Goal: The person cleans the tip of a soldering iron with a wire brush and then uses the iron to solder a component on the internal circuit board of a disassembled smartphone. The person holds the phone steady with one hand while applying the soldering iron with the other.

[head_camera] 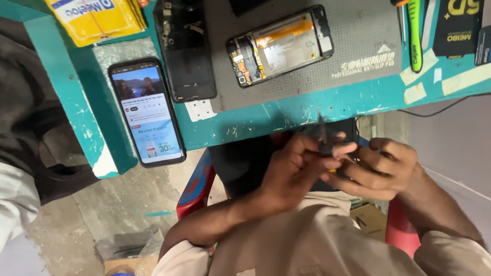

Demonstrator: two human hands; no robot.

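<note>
A: Which step is in hand?
B: Both hands, left hand point(294, 168) and right hand point(381, 168), close their fingers around a small dark tool-like piece point(323, 140), blurred, held at 6 o'clock below the teal worktop point(245, 122). The next move likely calls for steady, fine grip.

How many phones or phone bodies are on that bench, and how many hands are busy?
Lit phone: 1
Opened phone bodies, one black, one on the grey mat: 2
Hands, left hand and right hand, around a small dark part: 2
Total: 5
</note>
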